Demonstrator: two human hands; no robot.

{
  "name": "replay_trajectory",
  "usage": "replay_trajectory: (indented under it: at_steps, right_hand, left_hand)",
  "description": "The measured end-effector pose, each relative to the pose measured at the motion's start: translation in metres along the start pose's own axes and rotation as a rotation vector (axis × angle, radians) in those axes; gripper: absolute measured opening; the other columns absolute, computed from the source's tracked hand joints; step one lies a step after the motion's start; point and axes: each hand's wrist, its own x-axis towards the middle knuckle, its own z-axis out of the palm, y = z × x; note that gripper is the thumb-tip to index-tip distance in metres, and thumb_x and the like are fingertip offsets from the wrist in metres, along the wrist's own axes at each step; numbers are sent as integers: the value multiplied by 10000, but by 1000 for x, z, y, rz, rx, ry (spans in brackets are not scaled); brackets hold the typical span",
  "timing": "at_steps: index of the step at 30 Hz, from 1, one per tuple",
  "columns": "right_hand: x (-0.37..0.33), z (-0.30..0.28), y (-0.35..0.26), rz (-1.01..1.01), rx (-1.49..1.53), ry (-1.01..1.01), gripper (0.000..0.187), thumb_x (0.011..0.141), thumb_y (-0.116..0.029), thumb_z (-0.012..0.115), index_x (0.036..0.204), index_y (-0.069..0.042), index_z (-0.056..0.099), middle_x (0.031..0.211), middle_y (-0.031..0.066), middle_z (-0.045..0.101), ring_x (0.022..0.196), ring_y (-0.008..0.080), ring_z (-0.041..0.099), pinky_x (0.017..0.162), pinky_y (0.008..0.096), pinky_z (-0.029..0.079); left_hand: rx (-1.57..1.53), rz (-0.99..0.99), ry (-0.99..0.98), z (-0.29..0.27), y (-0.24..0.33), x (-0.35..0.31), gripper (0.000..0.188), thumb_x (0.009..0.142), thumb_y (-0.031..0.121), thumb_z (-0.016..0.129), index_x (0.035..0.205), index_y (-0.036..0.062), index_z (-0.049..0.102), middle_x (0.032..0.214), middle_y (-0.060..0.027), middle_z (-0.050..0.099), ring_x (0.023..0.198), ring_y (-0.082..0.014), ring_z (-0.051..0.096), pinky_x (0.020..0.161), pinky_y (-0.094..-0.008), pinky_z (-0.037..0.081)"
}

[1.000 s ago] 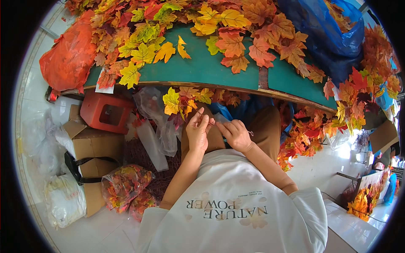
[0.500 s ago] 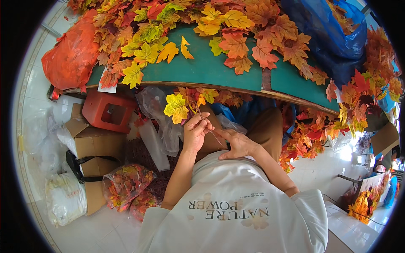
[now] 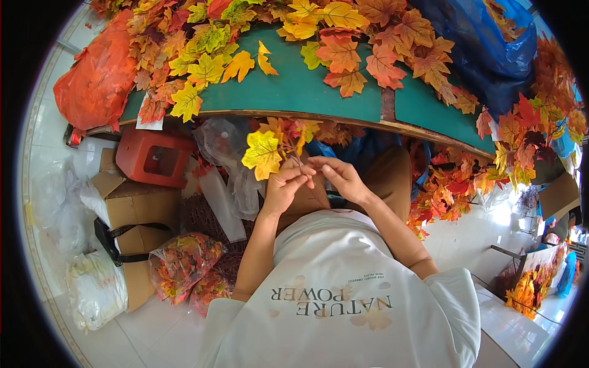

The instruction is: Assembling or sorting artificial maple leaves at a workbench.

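Note:
My left hand [image 3: 284, 189] is closed in a pinch around the thin stems of an artificial maple leaf spray [image 3: 262, 154], held over my lap. Its yellow leaf faces me, with orange and red leaves behind. Close against the left fingertips, my right hand [image 3: 343, 180] has thumb and forefinger pinched together at the same stems; the exact spot is partly hidden by the fingers. A thin stem end hangs below the hands.
A green-topped table [image 3: 264, 95] ahead bears heaps of artificial maple leaves [image 3: 340, 52] and a blue plastic bag [image 3: 478, 61]. To the left are a red plastic stool [image 3: 152, 156], a cardboard box [image 3: 144, 211] and clear bags of leaves [image 3: 185, 260]. More leaf garlands [image 3: 451, 202] hang at right.
My right hand has moved up from near my waist to the left fingertips, and its fingers have closed into a pinch. The leaf spray has shifted slightly right.

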Motion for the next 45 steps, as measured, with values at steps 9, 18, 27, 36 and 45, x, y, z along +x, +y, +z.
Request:
replay_trajectory:
  at_steps: [9, 18, 27, 36, 45]
  right_hand:
    - [21, 14, -26, 164, 250, 93, 337, 957, -203, 519, 1192, 37, 539, 975, 59, 614, 869, 101, 566, 776, 260, 489]
    - [24, 14, -29, 209, 682, 184, 281, 880, -39, 601, 1148, 33, 555, 977, 98, 628, 849, 139, 625, 747, 236, 540]
    - [19, 19, -23, 69, 704, 307, 238, 876, 37, 564, 1115, 48, 561, 979, 142, 648, 885, 190, 648, 785, 292, 553]
    - [17, 17, -29, 59, 274, 260, 105, 864, 76, 557, 931, 54, 635, 944, 143, 662, 879, 204, 658, 797, 297, 546]
    - [15, 17, -25, 86, 637, 328, 327, 856, 107, 539, 1162, 18, 464, 974, 192, 641, 928, 258, 654, 796, 328, 557]
  left_hand:
    - [270, -46, -182, 6, 2, -5, 146, 831, -116, 541, 868, -46, 664, 909, -54, 559, 715, -142, 598, 671, -255, 502]
    - [243, -80, -135, 2, -7, -10, 177, 826, -135, 523, 910, -57, 658, 935, -77, 586, 708, -150, 609, 648, -254, 510]
    - [266, -110, -128, 4, 1, -14, 189, 849, -103, 527, 965, -50, 666, 882, -41, 527, 683, -115, 582, 625, -221, 487]
    - [278, -148, -89, 4, -1, -17, 183, 848, -92, 525, 958, -55, 666, 835, -37, 516, 683, -117, 583, 637, -219, 475]
    - [228, -146, -119, 10, 7, -16, 173, 849, -70, 532, 959, -59, 666, 830, -32, 514, 689, -119, 584, 642, -225, 481]
